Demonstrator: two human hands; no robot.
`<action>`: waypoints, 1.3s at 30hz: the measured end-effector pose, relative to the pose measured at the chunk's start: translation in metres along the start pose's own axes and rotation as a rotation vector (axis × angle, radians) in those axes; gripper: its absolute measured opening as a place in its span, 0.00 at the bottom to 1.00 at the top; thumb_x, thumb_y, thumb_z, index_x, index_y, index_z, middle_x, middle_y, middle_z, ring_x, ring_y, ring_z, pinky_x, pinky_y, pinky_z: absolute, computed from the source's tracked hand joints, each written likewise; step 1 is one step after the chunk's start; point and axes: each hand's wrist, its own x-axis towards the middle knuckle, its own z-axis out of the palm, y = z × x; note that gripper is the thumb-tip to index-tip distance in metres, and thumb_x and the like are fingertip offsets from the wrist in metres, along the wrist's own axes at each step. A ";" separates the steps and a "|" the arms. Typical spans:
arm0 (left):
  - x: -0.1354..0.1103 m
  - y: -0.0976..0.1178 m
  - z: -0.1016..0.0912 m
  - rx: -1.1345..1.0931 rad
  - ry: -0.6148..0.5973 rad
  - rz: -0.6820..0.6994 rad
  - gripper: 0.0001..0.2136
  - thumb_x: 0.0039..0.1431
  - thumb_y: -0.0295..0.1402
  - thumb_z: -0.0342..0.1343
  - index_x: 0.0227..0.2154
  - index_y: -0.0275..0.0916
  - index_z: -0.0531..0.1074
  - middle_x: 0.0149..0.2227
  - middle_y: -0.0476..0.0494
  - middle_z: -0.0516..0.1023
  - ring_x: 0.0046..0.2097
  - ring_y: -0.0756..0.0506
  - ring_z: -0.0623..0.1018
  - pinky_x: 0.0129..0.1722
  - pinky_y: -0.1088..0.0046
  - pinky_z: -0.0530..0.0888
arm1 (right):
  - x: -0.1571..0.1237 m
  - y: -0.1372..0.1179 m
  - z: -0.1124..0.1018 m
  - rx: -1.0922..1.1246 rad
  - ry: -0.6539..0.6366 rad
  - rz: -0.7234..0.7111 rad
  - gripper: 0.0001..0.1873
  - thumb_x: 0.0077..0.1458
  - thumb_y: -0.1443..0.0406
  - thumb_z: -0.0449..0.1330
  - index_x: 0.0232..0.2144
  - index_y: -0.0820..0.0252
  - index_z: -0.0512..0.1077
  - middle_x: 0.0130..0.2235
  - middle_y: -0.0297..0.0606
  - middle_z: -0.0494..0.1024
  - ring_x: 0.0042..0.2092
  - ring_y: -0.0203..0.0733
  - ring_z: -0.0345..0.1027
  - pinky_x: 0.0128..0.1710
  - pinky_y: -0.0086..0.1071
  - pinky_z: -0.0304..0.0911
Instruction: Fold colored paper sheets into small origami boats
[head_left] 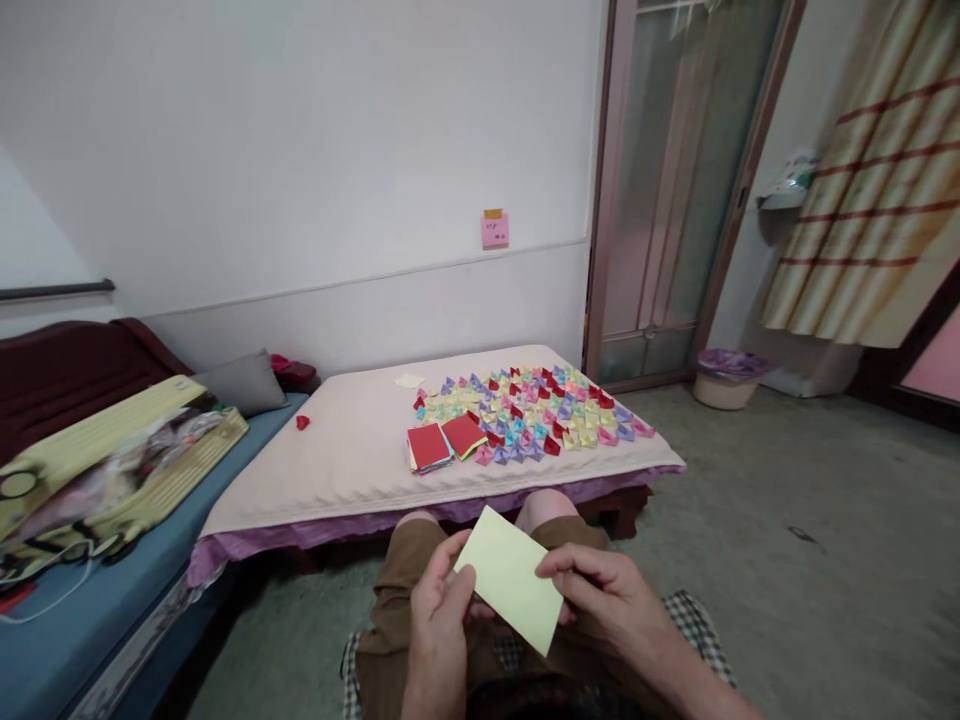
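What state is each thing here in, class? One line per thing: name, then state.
Pale yellow paper sheet: nearly flat, held in both hands
Left hand: closed on the sheet's left edge
Right hand: pinching its right side
Folded paper pieces: folded, spread out
Left red-topped paper stack: piled
Pale yellow suitcase: open, filled
Pink note: taped up
Wastebasket: lined
Curtain: hanging

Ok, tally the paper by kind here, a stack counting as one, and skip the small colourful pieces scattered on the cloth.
Pale-yellow paper, held by left hand and right hand: 1
Red-topped stacks on the pale cloth: 2
Pale flat paper toward the cloth's far edge: 1
Pink note on the wall: 1
Total: 5
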 end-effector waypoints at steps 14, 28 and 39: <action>-0.036 0.031 0.015 0.239 -0.057 0.307 0.12 0.47 0.40 0.63 0.31 0.38 0.80 0.33 0.41 0.81 0.31 0.45 0.76 0.29 0.76 0.73 | -0.013 -0.054 0.007 -0.021 0.028 -0.102 0.08 0.51 0.59 0.61 0.29 0.58 0.77 0.22 0.31 0.73 0.25 0.38 0.67 0.25 0.29 0.63; -0.021 0.016 0.008 0.363 -0.071 0.256 0.11 0.45 0.36 0.64 0.32 0.37 0.81 0.26 0.43 0.79 0.27 0.47 0.74 0.28 0.76 0.71 | -0.006 -0.029 0.023 0.406 -0.075 0.123 0.10 0.45 0.62 0.67 0.29 0.64 0.75 0.24 0.34 0.73 0.25 0.34 0.63 0.25 0.26 0.58; -0.018 -0.009 0.010 0.708 0.224 0.940 0.11 0.55 0.28 0.56 0.40 0.43 0.78 0.49 0.36 0.73 0.50 0.37 0.72 0.51 0.61 0.66 | -0.003 -0.025 0.018 0.395 0.108 0.086 0.08 0.45 0.63 0.66 0.27 0.65 0.76 0.25 0.35 0.76 0.24 0.33 0.62 0.23 0.25 0.57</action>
